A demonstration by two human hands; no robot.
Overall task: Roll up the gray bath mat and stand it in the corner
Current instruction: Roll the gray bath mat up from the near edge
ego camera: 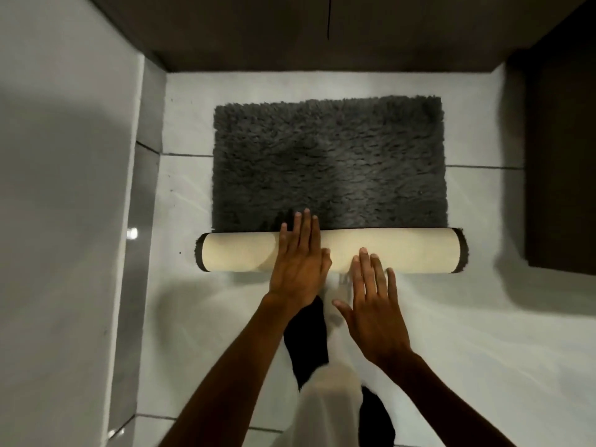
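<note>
White tile floor [451,317], half-rolled gray bath mat [329,162] under flat hands [298,262].

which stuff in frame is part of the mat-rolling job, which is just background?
In the job:
- gray bath mat, near edge rolled up, cream backing outward
- left hand, flat on the roll
- right hand, fingertips at the roll's near side

Background:
- white tiled floor
- dark cabinet at right
- gray wall panel at left
- person's black-socked foot
</note>
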